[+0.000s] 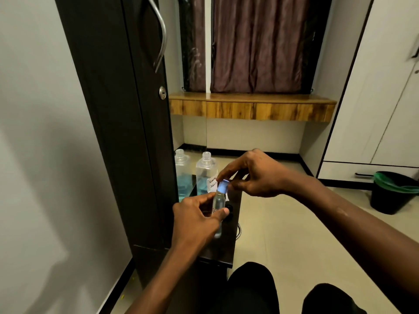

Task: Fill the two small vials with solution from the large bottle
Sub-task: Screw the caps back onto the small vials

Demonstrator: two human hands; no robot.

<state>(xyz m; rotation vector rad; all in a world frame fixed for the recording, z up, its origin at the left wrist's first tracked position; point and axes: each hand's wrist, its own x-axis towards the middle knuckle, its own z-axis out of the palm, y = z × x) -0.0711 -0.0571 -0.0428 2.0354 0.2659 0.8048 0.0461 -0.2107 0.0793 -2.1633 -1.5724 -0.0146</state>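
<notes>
My left hand [197,219] grips a small clear vial [218,201] between thumb and fingers, tilted slightly, above a dark glossy table [226,252]. The vial carries a blue cap [223,185]. My right hand [254,173] pinches that cap with its fingertips from above. Behind the vial stands the large clear bottle [205,173], uncapped, with a handwritten white label and blue liquid at the bottom. Its mirror image [181,175] shows in the glossy dark cabinet side to the left. A second vial is not visible.
A tall dark cabinet [127,123] with a metal handle rises at the left. Small black items [230,211] lie on the table under the vial. A wooden shelf [249,107] and curtains are at the back, with a black bin [392,192] on the floor at right.
</notes>
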